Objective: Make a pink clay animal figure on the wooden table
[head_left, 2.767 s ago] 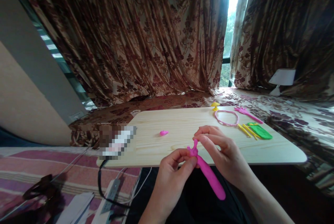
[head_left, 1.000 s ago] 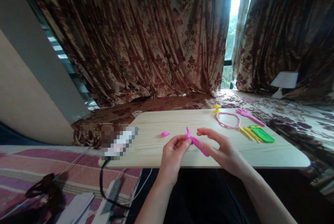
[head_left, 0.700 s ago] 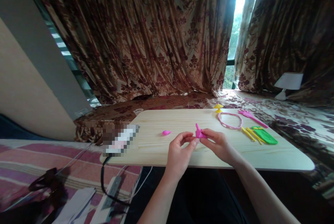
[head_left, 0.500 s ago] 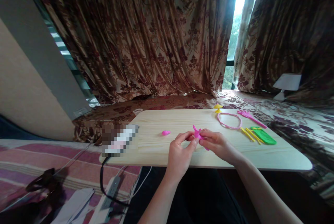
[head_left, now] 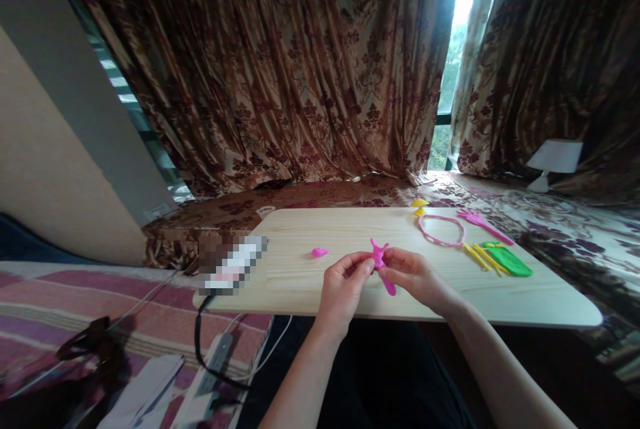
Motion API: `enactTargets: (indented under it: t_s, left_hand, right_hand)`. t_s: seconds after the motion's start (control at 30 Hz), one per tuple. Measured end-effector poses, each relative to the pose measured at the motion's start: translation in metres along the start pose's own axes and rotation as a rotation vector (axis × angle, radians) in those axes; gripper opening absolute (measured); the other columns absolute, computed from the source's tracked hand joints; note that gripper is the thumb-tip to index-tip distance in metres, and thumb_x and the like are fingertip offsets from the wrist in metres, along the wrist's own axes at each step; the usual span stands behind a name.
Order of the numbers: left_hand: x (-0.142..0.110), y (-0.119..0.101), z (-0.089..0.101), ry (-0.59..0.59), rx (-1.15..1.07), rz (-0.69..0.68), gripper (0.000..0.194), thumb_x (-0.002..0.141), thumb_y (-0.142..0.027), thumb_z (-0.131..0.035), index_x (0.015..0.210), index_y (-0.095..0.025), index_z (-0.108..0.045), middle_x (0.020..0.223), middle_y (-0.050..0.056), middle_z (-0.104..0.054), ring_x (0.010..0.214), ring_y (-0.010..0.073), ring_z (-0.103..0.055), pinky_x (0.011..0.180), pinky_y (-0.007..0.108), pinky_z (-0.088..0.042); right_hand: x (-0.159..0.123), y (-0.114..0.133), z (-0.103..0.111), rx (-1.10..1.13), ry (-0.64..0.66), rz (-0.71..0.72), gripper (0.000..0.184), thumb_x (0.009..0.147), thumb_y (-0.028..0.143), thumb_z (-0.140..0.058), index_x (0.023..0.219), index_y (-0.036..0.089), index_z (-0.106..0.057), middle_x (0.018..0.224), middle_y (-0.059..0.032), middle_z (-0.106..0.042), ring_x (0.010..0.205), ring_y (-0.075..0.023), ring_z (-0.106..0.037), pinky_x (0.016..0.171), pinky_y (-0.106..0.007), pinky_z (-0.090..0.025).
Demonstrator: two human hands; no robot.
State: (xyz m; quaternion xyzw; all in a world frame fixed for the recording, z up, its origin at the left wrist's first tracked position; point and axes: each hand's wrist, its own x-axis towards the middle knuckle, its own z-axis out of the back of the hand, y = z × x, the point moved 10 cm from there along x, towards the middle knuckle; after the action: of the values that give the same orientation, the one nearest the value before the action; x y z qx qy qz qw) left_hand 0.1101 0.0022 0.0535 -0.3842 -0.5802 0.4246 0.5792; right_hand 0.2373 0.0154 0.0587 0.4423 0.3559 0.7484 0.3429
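Observation:
Between my two hands is a pink piece of what looks like modelling clay (head_left: 379, 253), with several prongs on top and a flat tail hanging below. The fingers of my left hand (head_left: 345, 282) pinch its left side. My right hand (head_left: 413, 274) grips it from the right, thumb near the base of the tail. Both hands are just above the front half of a light wooden table (head_left: 295, 285). A small pink lump (head_left: 319, 252) lies on the tabletop, left of and beyond my left hand.
At the table's right side lie a pink braided ring (head_left: 442, 243), a yellow mushroom-like piece (head_left: 420, 207), a pink hand-shaped stick (head_left: 484, 223), yellow sticks (head_left: 484, 257) and a green flat piece (head_left: 513, 260). A blurred-out object (head_left: 237, 265) is at the left end. A lamp (head_left: 556, 157) stands beyond.
The pink clay piece has turned so its prongs spread more openly and its tail shows longer below my fingers. My hands stay in nearly the same place. The view has shifted slightly.

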Motion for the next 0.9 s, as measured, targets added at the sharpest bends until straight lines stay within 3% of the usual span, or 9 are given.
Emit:
enactTargets:
  t_s: [0.2, 0.33, 0.5, 0.7, 0.9]
  left_hand:
    - [0.027, 0.033, 0.017, -0.034, 0.390, -0.087, 0.021, 0.084, -0.031, -0.058, 0.096, -0.014, -0.064, 0.102, 0.008, -0.067, 0.097, 0.0213, -0.061, 0.090, 0.042, -0.045]
    - [0.036, 0.051, 0.003, 0.058, 0.649, -0.148, 0.022, 0.087, -0.031, -0.056, 0.103, -0.016, -0.061, 0.114, 0.007, -0.060, 0.104, 0.0217, -0.057, 0.090, 0.046, -0.045]
    - [0.039, 0.064, -0.017, 0.135, 0.838, -0.174, 0.026, 0.088, -0.032, -0.054, 0.109, -0.017, -0.058, 0.115, 0.008, -0.059, 0.100, 0.0211, -0.058, 0.087, 0.044, -0.048]
    - [0.042, 0.064, -0.030, 0.189, 0.945, -0.205, 0.027, 0.089, -0.032, -0.053, 0.111, -0.017, -0.057, 0.115, 0.008, -0.059, 0.098, 0.0203, -0.059, 0.084, 0.042, -0.050]
    - [0.040, 0.066, -0.031, 0.201, 1.004, -0.227, 0.026, 0.089, -0.031, -0.053, 0.111, -0.018, -0.058, 0.117, 0.008, -0.058, 0.100, 0.0207, -0.058, 0.086, 0.043, -0.049]
  right_hand:
    - [0.012, -0.020, 0.023, -0.341, -0.200, 0.015, 0.017, 0.078, 0.021, -0.061, 0.094, 0.020, -0.067, 0.090, -0.0060, -0.065, 0.082, -0.0197, -0.061, 0.077, -0.034, -0.046]
    - [0.019, -0.034, 0.018, -0.487, -0.183, 0.027, 0.016, 0.079, 0.018, -0.059, 0.092, 0.021, -0.068, 0.086, -0.0046, -0.063, 0.080, -0.0184, -0.060, 0.074, -0.030, -0.045]
    - [0.018, -0.045, 0.012, -0.591, -0.144, 0.045, 0.018, 0.082, 0.016, -0.055, 0.093, 0.021, -0.069, 0.087, -0.0046, -0.062, 0.083, -0.0178, -0.059, 0.075, -0.028, -0.045]
    - [0.011, -0.045, 0.008, -0.678, -0.090, 0.076, 0.023, 0.084, 0.015, -0.053, 0.098, 0.023, -0.069, 0.086, -0.0045, -0.062, 0.084, -0.0179, -0.058, 0.076, -0.028, -0.045]
    - [-0.002, -0.037, 0.003, -0.738, -0.011, 0.123, 0.028, 0.087, 0.017, -0.050, 0.108, 0.025, -0.067, 0.093, -0.0058, -0.063, 0.089, -0.0188, -0.056, 0.081, -0.030, -0.044]
